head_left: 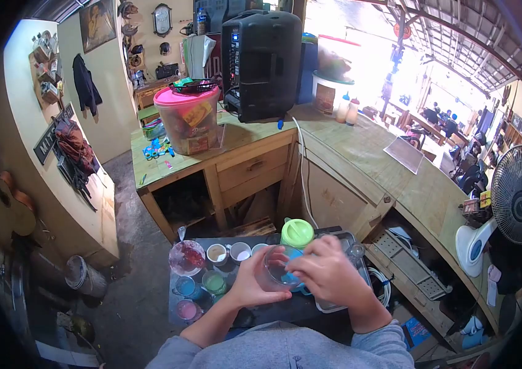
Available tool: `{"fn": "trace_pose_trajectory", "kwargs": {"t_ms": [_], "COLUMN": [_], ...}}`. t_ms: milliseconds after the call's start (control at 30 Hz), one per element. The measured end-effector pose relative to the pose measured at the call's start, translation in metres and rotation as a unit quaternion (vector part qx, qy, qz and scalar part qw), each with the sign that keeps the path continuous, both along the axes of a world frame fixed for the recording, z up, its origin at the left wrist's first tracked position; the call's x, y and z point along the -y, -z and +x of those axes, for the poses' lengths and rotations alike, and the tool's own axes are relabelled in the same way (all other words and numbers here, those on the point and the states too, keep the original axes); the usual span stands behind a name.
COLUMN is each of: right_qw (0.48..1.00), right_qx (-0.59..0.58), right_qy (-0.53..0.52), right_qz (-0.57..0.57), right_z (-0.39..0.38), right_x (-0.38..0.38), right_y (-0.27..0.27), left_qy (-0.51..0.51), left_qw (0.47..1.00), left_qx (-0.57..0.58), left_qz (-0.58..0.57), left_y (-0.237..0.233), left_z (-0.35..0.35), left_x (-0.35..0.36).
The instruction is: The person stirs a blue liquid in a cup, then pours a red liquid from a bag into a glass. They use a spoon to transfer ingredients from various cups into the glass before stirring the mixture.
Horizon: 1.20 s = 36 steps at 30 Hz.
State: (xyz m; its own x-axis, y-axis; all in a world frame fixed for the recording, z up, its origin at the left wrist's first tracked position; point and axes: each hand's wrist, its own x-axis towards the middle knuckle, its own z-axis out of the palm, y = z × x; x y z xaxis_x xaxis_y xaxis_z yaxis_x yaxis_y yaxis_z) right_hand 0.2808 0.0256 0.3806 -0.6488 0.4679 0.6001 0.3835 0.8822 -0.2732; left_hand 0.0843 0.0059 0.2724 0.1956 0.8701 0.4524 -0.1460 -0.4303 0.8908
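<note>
My left hand [250,284] is wrapped round a clear drinking glass [271,265], which is tilted with its mouth to the right. My right hand [325,270] is closed at the glass's mouth, fingertips pinched together. Something blue shows beside those fingers, but I cannot make out what they hold. Close by on the low dark table [178,301] stand a bowl with red residue [187,257], a cup of blue liquid [185,286], a cup of green liquid [214,282] and a cup of pink liquid [188,310]. Behind the glass is a green-lidded pitcher [297,232].
Small white cups [240,251] line the table's back, and a clear tray [332,301] lies by my right hand. Beyond stands a wooden counter [341,138] with a pink-lidded tub [188,117] and a black speaker [262,67]. A fan [516,200] is at right.
</note>
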Motion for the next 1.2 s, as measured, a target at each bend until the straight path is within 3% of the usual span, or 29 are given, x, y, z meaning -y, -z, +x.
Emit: {"fn": "trace_pose_trajectory", "kwargs": {"t_ms": [33,100,167,200,233,300,367,400,467,500,567,600,633,700,733,767,833,900,967,1067,1100,1200], "right_qw": [0.997,0.999,0.994,0.993,0.993,0.997,0.996,0.998,0.982,0.982,0.990,0.985,0.985,0.968,0.951,0.950,0.963,0.968,0.968,0.951,0.951,0.981], "right_qx": [0.031,0.031,-0.097,-0.106,-0.106,0.046,0.045,-0.034,-0.179,-0.179,-0.071,0.002,0.001,-0.110,-0.182,-0.181,-0.171,-0.022,-0.060,-0.251,-0.251,-0.092], "right_qy": [-0.039,-0.017,0.034,0.039,0.039,-0.006,-0.030,-0.008,0.012,0.011,-0.084,-0.114,-0.114,-0.135,-0.136,-0.137,-0.125,-0.152,-0.136,-0.056,-0.057,-0.080], "right_qz": [-0.051,-0.007,0.021,0.025,0.025,-0.057,-0.074,-0.058,-0.053,-0.054,-0.085,-0.130,-0.130,-0.181,-0.210,-0.212,-0.167,-0.200,-0.202,-0.171,-0.171,-0.149], "right_z": [-0.003,0.013,0.028,0.028,0.025,0.013,0.012,0.018,0.027,0.026,0.020,0.012,0.012,0.013,0.018,0.018,0.017,0.002,0.003,0.025,0.024,0.009], "right_x": [-0.001,0.002,0.004,0.004,0.002,-0.003,-0.003,-0.003,-0.003,-0.006,-0.017,-0.019,-0.021,-0.023,-0.023,-0.025,-0.027,-0.021,-0.018,-0.021,-0.019,-0.014], "right_y": [0.003,-0.015,-0.027,-0.025,-0.021,-0.008,-0.009,-0.019,-0.021,-0.018,-0.009,-0.003,-0.002,-0.001,-0.006,-0.007,-0.008,-0.002,-0.004,-0.009,-0.012,-0.013], "left_qy": [0.016,0.033,0.129,0.128,0.166,0.204,0.243,0.243,0.323,0.322,0.349,0.393,0.393,0.485,0.479,0.477,0.583,0.588,0.592,0.578,0.579,0.554], "left_qw": [1.000,0.999,0.986,0.986,0.976,0.962,0.957,0.957,0.922,0.922,0.890,0.882,0.882,0.820,0.809,0.809,0.739,0.727,0.714,0.739,0.735,0.732], "left_qx": [0.014,0.027,0.065,0.065,0.091,0.117,0.113,0.113,0.117,0.117,0.220,0.204,0.203,0.238,0.265,0.267,0.276,0.285,0.293,0.263,0.262,0.280], "left_qz": [0.006,0.013,-0.081,-0.082,-0.112,-0.139,-0.110,-0.110,-0.180,-0.180,-0.195,-0.164,-0.165,-0.190,-0.214,-0.214,-0.193,-0.212,-0.231,-0.227,-0.237,-0.281], "left_y": [0.004,0.006,0.005,0.002,-0.002,-0.002,0.006,0.007,0.009,0.010,0.011,0.017,0.020,0.017,0.022,0.027,0.035,0.031,0.030,0.034,0.031,0.024], "left_z": [0.000,-0.003,-0.006,-0.006,-0.005,-0.004,-0.004,-0.006,-0.009,-0.008,-0.006,-0.007,-0.007,-0.003,0.000,0.003,0.006,0.005,0.005,0.006,0.006,0.005], "left_x": [-0.001,-0.002,0.001,0.001,0.001,-0.001,-0.005,-0.007,-0.006,-0.005,-0.003,-0.011,-0.011,-0.010,-0.004,-0.006,-0.015,-0.012,-0.010,-0.010,-0.008,0.000]}}
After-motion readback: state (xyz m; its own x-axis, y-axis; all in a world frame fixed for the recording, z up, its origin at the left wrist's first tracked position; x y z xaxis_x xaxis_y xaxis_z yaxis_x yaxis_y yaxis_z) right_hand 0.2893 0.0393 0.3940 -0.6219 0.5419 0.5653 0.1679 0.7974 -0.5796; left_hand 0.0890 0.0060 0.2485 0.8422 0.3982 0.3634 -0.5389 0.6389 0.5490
